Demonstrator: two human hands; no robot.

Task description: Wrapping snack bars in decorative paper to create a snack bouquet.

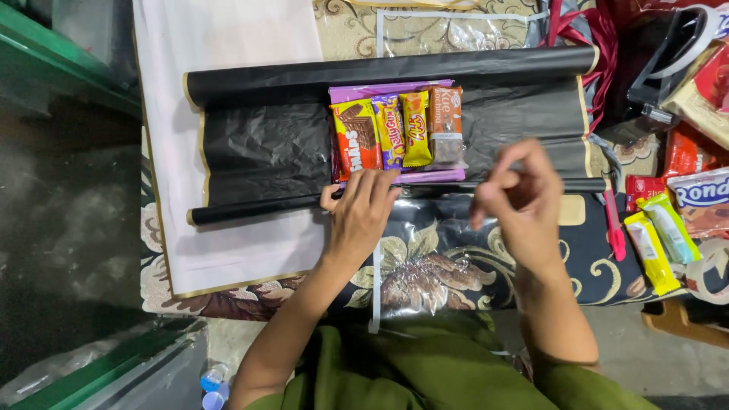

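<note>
My green lap sits nearest, and just past it the patterned cushion point(425, 266) under clear plastic that I work on. My left hand point(363, 212) lies flat, fingers together, pressing down on the near rolled edge of the black paper point(258, 148), right at the front of the snacks; the thumb hooks over the roll. My right hand point(520, 201) hovers just above the same roll further along, thumb and forefinger pinched together as if on something thin; I cannot tell whether anything is between them. The snacks point(399, 129) stand side by side in the middle of the sheet on a purple tray point(391, 89), between the near roll and the far roll point(395, 67). To do this well, I judge the left palm should hold firm so the near edge cannot uncurl, and the roll should stay snug against the packets and square to the far roll, since the paper creases easily and a skew here would show. Beyond the black sheet lies white paper point(228, 38), and to my right a heap of loose packets point(668, 220) beside a red pen-like tool point(613, 228).
</note>
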